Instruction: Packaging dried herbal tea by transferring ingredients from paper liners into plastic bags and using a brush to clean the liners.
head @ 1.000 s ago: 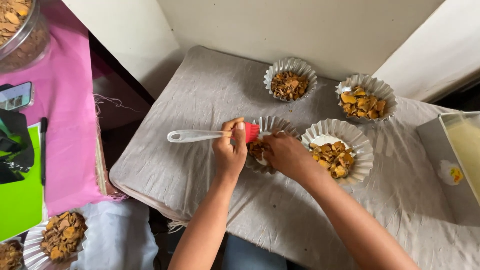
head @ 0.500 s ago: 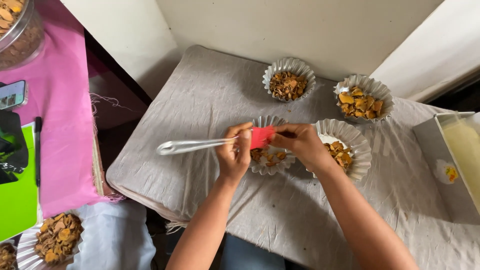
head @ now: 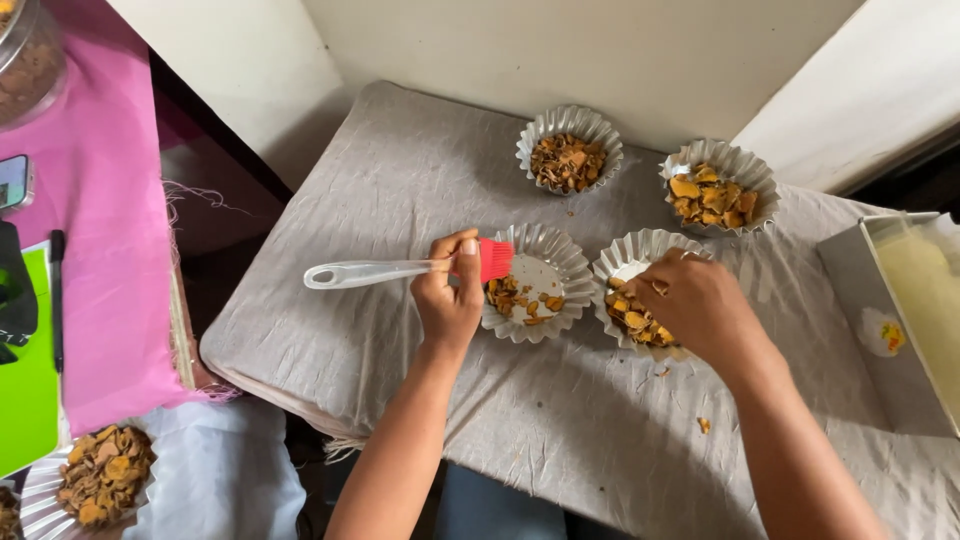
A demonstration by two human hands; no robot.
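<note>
Grey cloth-covered table (head: 420, 200) under your hands. Pink cloth (head: 95, 230) at left, green sheet (head: 25, 400) on it. White rectangular tray (head: 925, 300) at right edge, pale yellow inside.

Fluted foil cups, four on the table, all holding brown-orange chips: two far, two near. Fifth at lower left (head: 95, 480).

Your left hand (head: 450, 300), grip pinching the red-headed brush (head: 400, 270) over near-left cup (head: 535, 285). Your right hand (head: 700, 305) covers near-right cup (head: 620, 265); grip state unclear.
</note>
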